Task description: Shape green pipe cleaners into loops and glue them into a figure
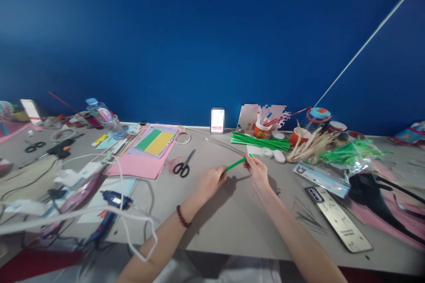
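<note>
Green stem: the slender green stem [237, 163] was above the middle of the bench [232, 234], stretched between both hands and rising slightly toward its far right end; a hand at each end probably kept it straight and steady.
Left hand: the left hand [211, 182] had its fingers closed around the stem's near left end, with no gap showing.
Right hand: the right hand [257, 171] pinched the far right end between fingertips nearly together, leaving a bright green tip in view; its curled fingers were too small to read fully.
Green bundle: more green stems [265, 142] lay far right of the hands, likely kept together for easy picking.
Scissors: the black scissors [182, 169] lay left of the hands, handles toward the near side, perhaps for a quick grab.
Upright phone: the lit phone [217, 120] stood at the blue partition [212, 44], apparently so its screen faced the person.
</note>
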Demonstrator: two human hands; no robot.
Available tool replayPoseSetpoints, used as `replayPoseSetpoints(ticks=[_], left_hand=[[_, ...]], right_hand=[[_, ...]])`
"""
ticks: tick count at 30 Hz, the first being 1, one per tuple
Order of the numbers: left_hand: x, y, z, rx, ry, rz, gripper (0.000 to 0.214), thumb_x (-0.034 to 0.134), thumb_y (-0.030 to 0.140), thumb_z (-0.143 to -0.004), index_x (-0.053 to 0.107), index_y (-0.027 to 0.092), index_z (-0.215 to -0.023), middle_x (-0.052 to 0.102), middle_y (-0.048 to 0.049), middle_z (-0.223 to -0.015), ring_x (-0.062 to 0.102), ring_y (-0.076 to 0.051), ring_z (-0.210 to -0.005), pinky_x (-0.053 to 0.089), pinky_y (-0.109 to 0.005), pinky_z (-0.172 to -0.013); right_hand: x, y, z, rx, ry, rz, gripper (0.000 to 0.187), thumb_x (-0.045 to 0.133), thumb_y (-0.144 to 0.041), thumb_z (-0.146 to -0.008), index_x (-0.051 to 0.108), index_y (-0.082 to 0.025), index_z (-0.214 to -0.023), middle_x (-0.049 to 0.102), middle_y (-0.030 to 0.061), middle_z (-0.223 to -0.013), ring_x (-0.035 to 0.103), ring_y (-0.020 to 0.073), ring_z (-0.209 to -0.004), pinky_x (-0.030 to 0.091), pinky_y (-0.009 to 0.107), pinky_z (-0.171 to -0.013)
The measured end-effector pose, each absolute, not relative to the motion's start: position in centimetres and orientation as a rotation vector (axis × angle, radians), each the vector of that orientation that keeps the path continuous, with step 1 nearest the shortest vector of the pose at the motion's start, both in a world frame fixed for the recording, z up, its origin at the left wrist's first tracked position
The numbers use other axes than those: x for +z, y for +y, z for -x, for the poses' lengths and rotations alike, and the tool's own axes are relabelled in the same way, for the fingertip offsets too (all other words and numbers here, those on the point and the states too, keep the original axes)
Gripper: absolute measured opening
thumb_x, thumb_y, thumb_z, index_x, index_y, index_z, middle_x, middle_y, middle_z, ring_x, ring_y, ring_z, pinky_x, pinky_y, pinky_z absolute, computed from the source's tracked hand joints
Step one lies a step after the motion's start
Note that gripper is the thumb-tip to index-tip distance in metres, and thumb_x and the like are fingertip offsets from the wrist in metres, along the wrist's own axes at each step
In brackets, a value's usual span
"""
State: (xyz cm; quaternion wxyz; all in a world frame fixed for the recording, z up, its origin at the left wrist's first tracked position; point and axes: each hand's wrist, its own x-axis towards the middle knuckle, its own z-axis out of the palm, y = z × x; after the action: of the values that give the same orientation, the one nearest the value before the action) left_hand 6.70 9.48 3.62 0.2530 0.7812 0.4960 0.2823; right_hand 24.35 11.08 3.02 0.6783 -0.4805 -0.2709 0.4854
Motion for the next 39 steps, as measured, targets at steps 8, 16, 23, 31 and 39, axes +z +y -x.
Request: replayPoseSetpoints(ticks=[8,16,23,31,39], left_hand=[[3.4,10.0,-6.1,0.835,1.266,-2.067,0.031,0.04,0.03,-0.088,0.068,0.018,-0.083,0.068,-0.0056,-0.071,0.059,-0.015,-0.062,0.04,-0.025,-0.061],[2.7,10.5,-7.7,0.987,0.992,-1.099,0.045,0.074,0.037,-0.061,0.065,0.012,-0.097,0.071,-0.0131,-0.087,0.066,-0.021,-0.073,0.046,-0.026,-0.055],[2.8,10.9,-7.4,1.176,0.886,-0.751,0.045,0.076,0.042,-0.06,0.068,0.013,-0.094,0.071,-0.012,-0.09,0.067,-0.022,-0.079,0.048,-0.025,-0.056],[2.8,11.3,-6.9,1.278,0.848,-0.722,0.039,0.072,0.043,-0.065,0.069,0.017,-0.094,0.069,-0.0105,-0.104,0.064,-0.022,-0.096,0.047,-0.031,-0.079],[2.4,11.6,-6.9,1.33,0.695,-0.643,0.037,0.07,0.044,-0.068,0.067,0.017,-0.093,0.068,-0.0101,-0.107,0.06,-0.022,-0.103,0.046,-0.031,-0.082]], right_hand=[[3.1,11.5,-25.4,1.077,-0.523,1.063,0.039,0.082,-0.043,-0.047,0.071,-0.014,-0.071,0.065,0.0003,-0.06,0.058,0.0111,-0.052,0.051,0.024,-0.054],[3.3,11.5,-25.0,1.126,-0.477,0.987,0.036,0.084,-0.041,-0.044,0.07,-0.016,-0.066,0.069,0.0002,-0.071,0.061,0.0104,-0.054,0.055,0.024,-0.059],[2.8,10.8,-23.6,1.206,-0.525,0.957,0.035,0.082,-0.042,-0.049,0.07,-0.017,-0.071,0.066,-0.0007,-0.062,0.063,0.0127,-0.057,0.056,0.026,-0.063],[2.6,10.3,-22.6,1.271,-0.492,0.977,0.039,0.082,-0.042,-0.05,0.068,-0.015,-0.074,0.068,0.0025,-0.062,0.066,0.018,-0.059,0.056,0.029,-0.059],[1.7,10.2,-21.9,1.401,-0.315,0.92,0.025,0.081,-0.031,-0.056,0.066,-0.017,-0.07,0.071,0.0019,-0.07,0.068,0.0159,-0.068,0.057,0.023,-0.062]])
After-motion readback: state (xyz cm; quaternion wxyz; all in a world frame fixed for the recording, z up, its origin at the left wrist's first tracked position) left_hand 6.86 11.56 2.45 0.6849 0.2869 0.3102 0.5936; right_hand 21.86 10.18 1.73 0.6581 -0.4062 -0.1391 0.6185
